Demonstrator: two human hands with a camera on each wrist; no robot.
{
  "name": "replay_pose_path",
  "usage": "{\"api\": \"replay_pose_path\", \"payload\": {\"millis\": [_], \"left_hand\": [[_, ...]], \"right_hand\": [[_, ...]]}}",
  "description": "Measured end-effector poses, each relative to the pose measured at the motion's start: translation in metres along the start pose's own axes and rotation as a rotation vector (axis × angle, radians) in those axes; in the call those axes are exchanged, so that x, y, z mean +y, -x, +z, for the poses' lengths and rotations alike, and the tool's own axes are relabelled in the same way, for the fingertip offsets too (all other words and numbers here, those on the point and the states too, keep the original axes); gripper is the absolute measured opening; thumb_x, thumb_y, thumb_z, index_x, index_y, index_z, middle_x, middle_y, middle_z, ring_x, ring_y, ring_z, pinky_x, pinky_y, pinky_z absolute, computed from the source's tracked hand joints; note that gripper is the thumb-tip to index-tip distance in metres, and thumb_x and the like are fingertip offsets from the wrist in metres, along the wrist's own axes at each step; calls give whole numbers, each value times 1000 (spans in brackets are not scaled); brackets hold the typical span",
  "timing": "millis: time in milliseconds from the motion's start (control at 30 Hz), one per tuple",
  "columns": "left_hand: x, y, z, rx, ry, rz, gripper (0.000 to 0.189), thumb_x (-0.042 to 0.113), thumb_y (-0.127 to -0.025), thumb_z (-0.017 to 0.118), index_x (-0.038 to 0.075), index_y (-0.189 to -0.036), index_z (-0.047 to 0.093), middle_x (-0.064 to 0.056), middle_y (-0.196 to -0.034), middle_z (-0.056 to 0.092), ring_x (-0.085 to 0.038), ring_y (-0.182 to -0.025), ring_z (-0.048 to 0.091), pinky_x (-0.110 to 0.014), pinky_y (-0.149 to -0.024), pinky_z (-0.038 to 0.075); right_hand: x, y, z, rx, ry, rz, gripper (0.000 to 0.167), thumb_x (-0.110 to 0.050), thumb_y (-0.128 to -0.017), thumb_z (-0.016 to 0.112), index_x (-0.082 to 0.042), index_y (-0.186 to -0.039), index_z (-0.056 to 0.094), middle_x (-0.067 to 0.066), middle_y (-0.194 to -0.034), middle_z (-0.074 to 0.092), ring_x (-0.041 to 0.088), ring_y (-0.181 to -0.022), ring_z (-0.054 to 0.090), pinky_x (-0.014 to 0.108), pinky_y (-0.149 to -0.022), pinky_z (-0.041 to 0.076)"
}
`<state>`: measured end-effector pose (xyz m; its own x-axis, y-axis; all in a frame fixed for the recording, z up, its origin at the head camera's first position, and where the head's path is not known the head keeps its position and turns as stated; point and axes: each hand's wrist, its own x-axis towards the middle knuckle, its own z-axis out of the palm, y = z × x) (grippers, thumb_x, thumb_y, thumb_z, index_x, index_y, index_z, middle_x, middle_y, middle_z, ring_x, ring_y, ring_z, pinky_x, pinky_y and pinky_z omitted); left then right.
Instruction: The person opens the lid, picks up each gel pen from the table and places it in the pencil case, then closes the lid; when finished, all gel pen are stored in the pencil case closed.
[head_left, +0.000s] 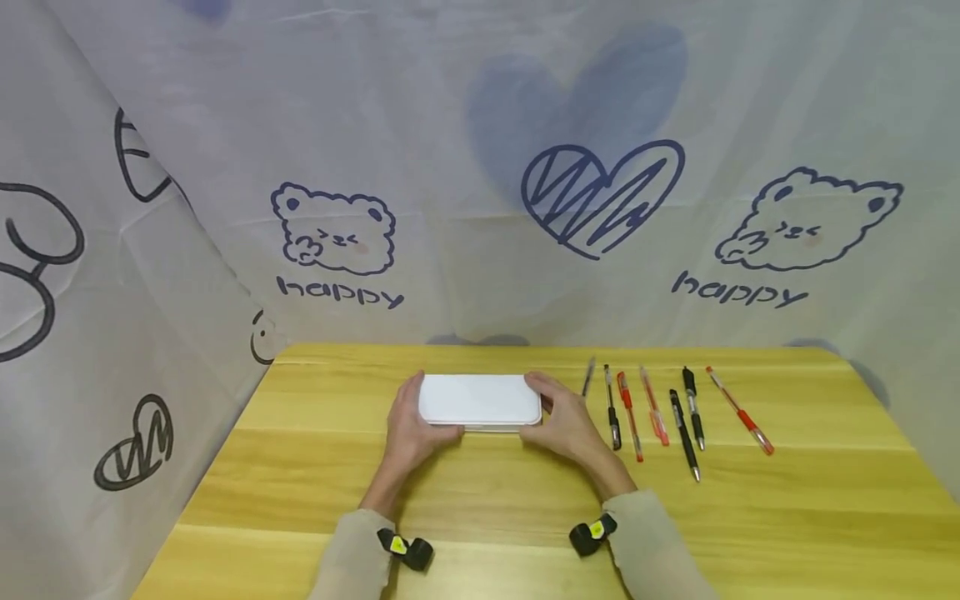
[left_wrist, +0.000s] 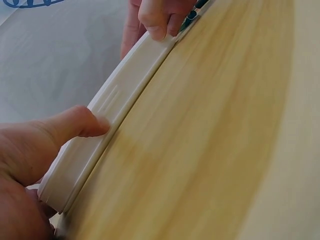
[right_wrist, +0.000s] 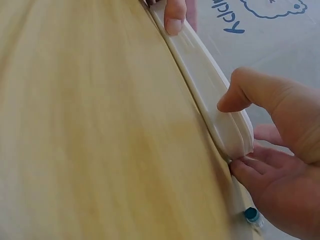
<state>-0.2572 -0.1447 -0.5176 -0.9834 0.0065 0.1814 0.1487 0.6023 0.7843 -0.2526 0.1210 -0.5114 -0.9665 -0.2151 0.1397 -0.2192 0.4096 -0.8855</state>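
Observation:
A white, flat, rounded pencil case (head_left: 480, 400), its lid closed, lies lengthwise across the wooden table near the back. My left hand (head_left: 411, 429) grips its left end, the thumb (left_wrist: 92, 122) pressed on the front side wall. At the opposite end my right hand (head_left: 564, 421) holds the case, with its thumb (right_wrist: 235, 100) on the front wall and fingers around the short end. In both wrist views the case's lower edge sits right at the tabletop. The far long side is hidden in the wrist views.
Several pens lie to the right of my right hand, among them a black pen (head_left: 685, 437), a red-capped pen (head_left: 628, 408) and a red pen (head_left: 742, 412) farthest right. A printed cloth (head_left: 465, 275) hangs behind the wooden table (head_left: 495, 517), and another side of it hangs at the left.

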Motion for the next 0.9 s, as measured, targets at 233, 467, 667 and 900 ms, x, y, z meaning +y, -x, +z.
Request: {"api": "replay_pose_path", "payload": {"millis": [233, 467, 667, 900], "left_hand": [[3, 1, 1, 30, 30, -34, 116, 14, -56, 96, -2, -154, 37, -25, -154, 42, -42, -141, 41, -53, -120, 30], [4, 4, -1, -6, 89, -68, 117, 13, -59, 98, 1, -157, 34, -23, -157, 39, -42, -143, 38, -54, -121, 28], [-1, 1, -8, -46, 135, -92, 121, 16, -64, 100, 4, -160, 28, -24, -159, 38, -42, -144, 37, -56, -120, 28], [-9, 0, -24, -139, 225, -55, 112, 6, -72, 94, -2, -160, 24, -25, -154, 44, -40, -141, 44, -49, -120, 32]], "right_hand": [[-4, -1, -1, 28, 52, 5, 82, -3, -71, 78, 3, -148, 50, 17, -157, 45, 34, -141, 48, 34, -110, 43], [-3, 1, -12, -53, -124, 62, 78, -4, -81, 81, 2, -150, 46, 21, -159, 40, 37, -145, 40, 39, -116, 38], [2, 1, -19, -45, -316, 111, 68, -10, -86, 84, 2, -141, 46, 21, -156, 44, 39, -146, 39, 46, -119, 34], [2, -3, -17, -2, -360, 155, 54, -28, -87, 85, -1, -119, 50, 15, -153, 50, 32, -141, 48, 40, -112, 44]]}}
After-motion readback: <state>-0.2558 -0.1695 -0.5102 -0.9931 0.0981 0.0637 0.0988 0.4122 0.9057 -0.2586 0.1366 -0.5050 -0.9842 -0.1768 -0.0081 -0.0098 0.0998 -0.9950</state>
